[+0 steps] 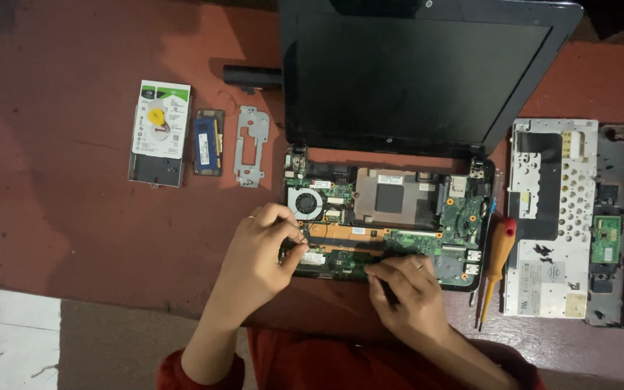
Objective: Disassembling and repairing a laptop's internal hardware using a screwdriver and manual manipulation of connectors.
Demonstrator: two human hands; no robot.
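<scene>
Head view looks straight down on our two hands at work over an opened laptop (391, 224) on a reddish-brown table (74, 238). The laptop's dark screen (420, 72) is tilted back, and its base has no keyboard cover, so we see the bare motherboard (399, 242), a round cooling fan (305, 202) at the upper left and a copper heat pipe (341, 232) running across the middle.

Our left hand (258, 263) rests at the board's left edge below the fan, fingers curled in with thumb and fingertips pinched together; what that grip has hold of is too small to tell. Our right hand (406, 289) lies on the near edge of the board, its grip closed around a thin dark tool (390, 295) that points down at the board.

Left of the laptop lie a hard drive (159, 132), a blue memory module (207, 142) and a grey metal bracket (251, 146) in a row, with a black cylindrical battery (253, 76) behind them. Just right of the laptop lies a screwdriver with an orange handle (500, 250), and beyond it the removed keyboard cover (552, 217), underside up.
</scene>
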